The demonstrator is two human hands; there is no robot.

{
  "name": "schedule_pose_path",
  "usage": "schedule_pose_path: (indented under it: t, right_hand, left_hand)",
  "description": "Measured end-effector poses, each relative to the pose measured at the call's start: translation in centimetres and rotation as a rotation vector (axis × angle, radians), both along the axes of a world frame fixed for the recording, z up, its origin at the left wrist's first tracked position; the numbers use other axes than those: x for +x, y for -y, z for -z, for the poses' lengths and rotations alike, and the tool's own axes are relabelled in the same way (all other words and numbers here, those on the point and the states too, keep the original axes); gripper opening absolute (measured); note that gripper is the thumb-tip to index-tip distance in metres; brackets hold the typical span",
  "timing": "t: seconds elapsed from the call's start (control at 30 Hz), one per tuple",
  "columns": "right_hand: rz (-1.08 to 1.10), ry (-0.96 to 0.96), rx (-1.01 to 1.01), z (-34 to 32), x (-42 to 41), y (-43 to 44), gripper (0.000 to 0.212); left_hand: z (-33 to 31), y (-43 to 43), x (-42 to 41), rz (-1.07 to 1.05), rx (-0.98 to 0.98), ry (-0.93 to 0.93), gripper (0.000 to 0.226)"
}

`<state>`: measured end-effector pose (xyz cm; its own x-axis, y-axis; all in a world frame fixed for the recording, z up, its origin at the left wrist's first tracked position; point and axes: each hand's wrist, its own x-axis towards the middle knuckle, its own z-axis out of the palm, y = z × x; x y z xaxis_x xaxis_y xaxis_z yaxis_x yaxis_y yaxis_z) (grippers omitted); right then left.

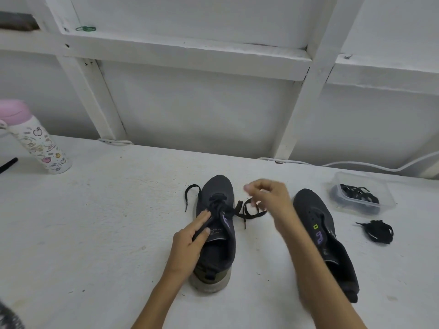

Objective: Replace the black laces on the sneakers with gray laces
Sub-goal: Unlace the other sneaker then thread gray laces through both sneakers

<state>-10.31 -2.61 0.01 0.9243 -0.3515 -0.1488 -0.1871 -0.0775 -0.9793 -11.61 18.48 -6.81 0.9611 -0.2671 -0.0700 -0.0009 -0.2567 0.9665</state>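
Observation:
Two dark sneakers stand on the white table. The left sneaker (217, 193) still carries a black lace (247, 211), its ends trailing out to both sides. My left hand (190, 238) rests on this shoe's tongue, fingers flat and thumb pressing it. My right hand (267, 195) hovers blurred above the lace's right loop, fingertips pinched; I cannot tell whether it grips the lace. The right sneaker (325, 236) has no lace and lies partly behind my right forearm. A loose bundle of black lace (377, 231) lies right of it.
A clear plastic box (363, 195) with dark laces in it stands at the back right. A pink-lidded bottle (35, 138) stands at the far left by a black stick (8, 165). A white cable (356, 165) runs along the wall's foot.

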Motion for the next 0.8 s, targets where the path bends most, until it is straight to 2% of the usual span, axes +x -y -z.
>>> schedule_pose_path:
  t: [0.1,0.23,0.27,0.33,0.43,0.53,0.6,0.67,0.8]
  right_hand:
    - [0.032,0.028,-0.062,-1.6,0.3,2.0,0.017]
    - [-0.229,-0.244,-0.199,-0.1,-1.2,0.1,0.032]
    - [-0.279,-0.263,-0.189,0.6,-1.6,-0.9,0.029]
    - [-0.283,-0.176,-0.112,1.7,-2.2,-2.6,0.020]
    - [-0.168,-0.047,-0.081,1.5,-1.6,-2.9,0.011]
    - [0.125,0.027,-0.008,0.5,-0.3,-0.9,0.012]
    - [0.238,0.057,0.082,0.0,0.0,0.0,0.010]
    - [0.178,-0.003,0.100,0.3,-0.3,-0.3,0.014]
    - [-0.166,-0.208,-0.014,2.2,-2.1,-2.7,0.033]
  left_hand:
    - [0.0,0.1,0.0,0.005,0.006,0.006,0.041]
    - [-0.2,0.2,0.0,0.003,-0.008,-0.001,0.041]
    - [-0.1,0.2,0.0,0.001,-0.006,0.002,0.041]
    - [-0.1,0.1,0.0,0.000,0.001,0.007,0.041]
    - [-0.2,0.0,0.0,0.002,-0.011,0.004,0.041]
    - [-0.2,0.0,-0.1,0.011,-0.019,-0.007,0.041]
    - [-0.2,0.1,-0.1,0.005,-0.017,-0.006,0.041]
    - [-0.2,0.2,-0.1,0.001,-0.013,0.000,0.041]
    - [-0.2,0.2,0.0,0.004,-0.008,0.006,0.042]
